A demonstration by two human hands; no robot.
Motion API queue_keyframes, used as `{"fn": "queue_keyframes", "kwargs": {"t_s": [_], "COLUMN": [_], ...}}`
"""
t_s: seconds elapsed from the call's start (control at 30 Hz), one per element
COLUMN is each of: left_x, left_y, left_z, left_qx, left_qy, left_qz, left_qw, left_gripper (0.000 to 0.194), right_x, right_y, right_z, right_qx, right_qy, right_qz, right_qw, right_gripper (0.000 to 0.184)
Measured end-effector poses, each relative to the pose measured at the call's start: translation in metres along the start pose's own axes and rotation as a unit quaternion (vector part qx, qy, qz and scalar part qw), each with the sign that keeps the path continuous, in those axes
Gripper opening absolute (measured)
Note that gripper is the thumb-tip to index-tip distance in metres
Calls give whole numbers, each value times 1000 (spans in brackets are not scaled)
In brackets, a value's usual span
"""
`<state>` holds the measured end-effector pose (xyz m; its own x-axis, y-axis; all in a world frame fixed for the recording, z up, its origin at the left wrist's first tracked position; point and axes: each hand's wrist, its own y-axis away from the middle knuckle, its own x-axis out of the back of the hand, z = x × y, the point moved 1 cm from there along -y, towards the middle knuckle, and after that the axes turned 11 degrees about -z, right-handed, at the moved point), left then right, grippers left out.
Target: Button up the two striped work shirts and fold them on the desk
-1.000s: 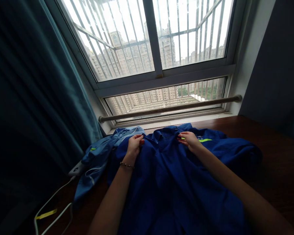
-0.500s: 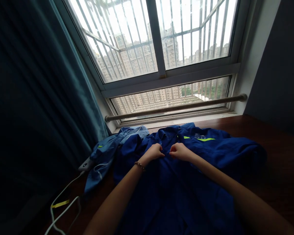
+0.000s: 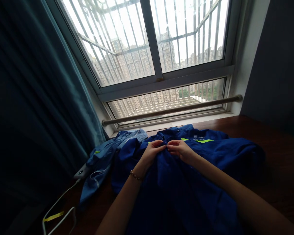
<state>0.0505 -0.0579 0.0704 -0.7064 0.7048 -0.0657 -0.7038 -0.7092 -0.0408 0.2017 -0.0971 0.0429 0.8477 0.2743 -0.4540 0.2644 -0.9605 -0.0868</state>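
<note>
Brown, seemingly wooden surface (image 3: 237, 125) beneath window (image 3: 161, 78).

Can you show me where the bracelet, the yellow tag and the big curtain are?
Bracelet (image 3: 135, 176): head view, on its beads at the wrist.
Yellow tag (image 3: 54, 216): head view, on the middle of its strip.
Curtain (image 3: 61, 88): head view, on its folds beside the window.

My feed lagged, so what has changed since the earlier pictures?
The left hand and right hand have moved inward, from well apart to fingertips together, both now pinching the front of the dark blue garment. The lighter blue garment, white cable and yellow strip stayed where they were.
</note>
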Motion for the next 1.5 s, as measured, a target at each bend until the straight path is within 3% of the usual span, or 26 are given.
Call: {"fn": "queue_keyframes", "kwargs": {"t_s": [0.2,0.43,0.63,0.8,0.87,0.97,1.03,1.07,1.2,1.33,1.4,1.5], "left_x": [-2,0,1,-4,-6,-11,-15,-17,-23,-26,-28,-29], "left_y": [6,14,19,23,23,24,24,24,26,29,30,30], "left_z": [4,9,13,19,19,17,16,16,20,19,17,15], "left_qx": [24,90,104,89,83,64,47,36,-65,-149,-143,-114], "left_qy": [49,162,146,108,99,77,46,22,-174,-379,-411,-361], "left_qz": [25,-11,46,63,78,94,84,76,72,148,160,176], "left_qw": [998,983,983,988,989,991,994,996,980,901,886,909], "left_gripper": [27,23,20,20,21,22,22,23,24,13,10,17], "right_x": [-1,-12,-18,-23,-25,-27,-27,-27,-25,-31,-32,-30], "right_y": [-4,-2,2,5,8,13,16,16,13,12,12,12], "right_z": [5,7,3,-3,-3,-1,1,1,2,4,6,8], "right_qx": [-11,-22,6,42,79,160,196,200,165,99,82,81], "right_qy": [-85,-154,-76,62,174,371,441,445,333,199,174,128], "right_qz": [-23,-46,-12,35,71,137,165,167,130,61,46,53], "right_qw": [996,987,997,997,979,904,860,857,919,973,980,987], "right_gripper": [19,17,23,23,18,11,9,9,13,28,30,29]}}
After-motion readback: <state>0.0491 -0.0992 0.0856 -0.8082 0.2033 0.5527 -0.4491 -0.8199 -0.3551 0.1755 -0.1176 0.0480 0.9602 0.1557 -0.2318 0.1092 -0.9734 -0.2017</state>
